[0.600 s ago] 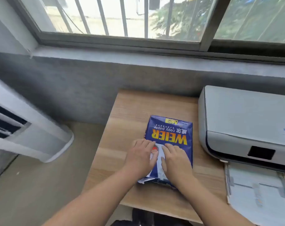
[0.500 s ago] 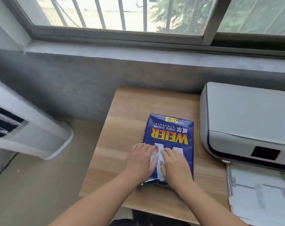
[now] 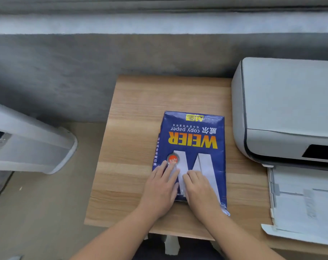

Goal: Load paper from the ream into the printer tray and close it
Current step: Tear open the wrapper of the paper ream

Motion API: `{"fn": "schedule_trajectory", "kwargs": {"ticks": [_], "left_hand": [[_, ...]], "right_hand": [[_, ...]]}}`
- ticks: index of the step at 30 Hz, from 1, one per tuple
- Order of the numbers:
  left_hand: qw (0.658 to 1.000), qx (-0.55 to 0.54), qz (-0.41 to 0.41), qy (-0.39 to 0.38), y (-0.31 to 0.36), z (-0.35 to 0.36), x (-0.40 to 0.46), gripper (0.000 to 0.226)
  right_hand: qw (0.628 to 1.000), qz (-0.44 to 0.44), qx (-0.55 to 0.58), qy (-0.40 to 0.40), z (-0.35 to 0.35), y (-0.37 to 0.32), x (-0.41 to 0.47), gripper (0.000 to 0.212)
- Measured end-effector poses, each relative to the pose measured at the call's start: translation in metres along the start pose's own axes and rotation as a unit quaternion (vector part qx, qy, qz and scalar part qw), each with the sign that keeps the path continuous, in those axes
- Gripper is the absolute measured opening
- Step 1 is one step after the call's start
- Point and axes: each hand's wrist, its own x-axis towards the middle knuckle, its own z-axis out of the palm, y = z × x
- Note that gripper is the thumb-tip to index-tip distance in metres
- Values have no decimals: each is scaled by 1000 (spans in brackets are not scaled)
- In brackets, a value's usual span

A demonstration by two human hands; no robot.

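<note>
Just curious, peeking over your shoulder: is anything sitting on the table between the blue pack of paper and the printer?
Nothing. The head view shows only a narrow strip of bare wooden table between the paper pack and the printer.

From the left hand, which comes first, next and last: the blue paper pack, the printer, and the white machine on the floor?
Going by the head camera, starting at the left hand:
1. Blue paper pack: right under the hand, which rests on its near end.
2. White machine on the floor: off to the left, beyond the desk edge.
3. Printer: off to the right, past the pack.
Two and three are nearly tied.
</note>
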Motion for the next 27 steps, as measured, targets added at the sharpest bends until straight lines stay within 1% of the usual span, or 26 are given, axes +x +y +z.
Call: {"fn": "schedule_trajectory", "kwargs": {"ticks": [3,8,11,18,23,27], "left_hand": [[999,13,13,-27,-3,8,-8,50],[998,21,26,-51,-7,8,-9,51],[997,24,26,-64,-8,5,-8,52],[996,27,21,-85,-5,3,-5,53],[995,21,19,-96,-6,3,-4,56],[994,38,29,-94,-7,5,-8,59]], "right_hand": [[999,28,15,20,8,0,-6,27],[999,27,4,17,11,0,-15,30],[1000,14,-22,17,9,1,-12,29],[998,-6,-54,33,9,-9,-32,18],[998,-32,-44,29,9,-18,-60,24],[997,-38,-52,36,9,-25,-77,26]]}}
